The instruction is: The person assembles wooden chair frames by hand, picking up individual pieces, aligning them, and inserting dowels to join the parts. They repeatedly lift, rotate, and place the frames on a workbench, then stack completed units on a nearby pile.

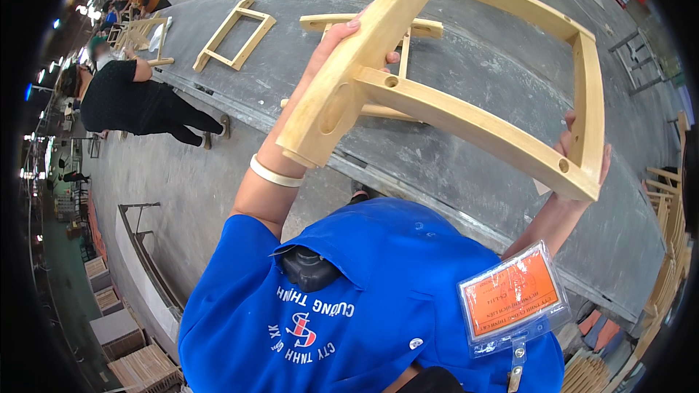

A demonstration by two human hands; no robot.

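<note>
A pale wooden chair-like frame (473, 122) is held up tilted in front of me, above a long grey table. It has a thick slanted side piece with an oval recess, two curved rails with round holes, and a shorter end piece. Around the thick side piece my left hand (336, 38) is closed, its fingertips showing at both edges. My right hand (565, 144) grips the end piece at its near corner, partly hidden behind the wood. Beneath the held frame, a second wooden frame (371, 110) lies on the table, largely covered from view.
The grey table (466, 167) runs across the view. A rectangular wooden frame (211, 56) lies on its far left part. Beyond the table's edge stands a co-worker in dark clothes (120, 98). Wooden parts (666, 225) are stacked at right; stacked boards (145, 371) stand lower left.
</note>
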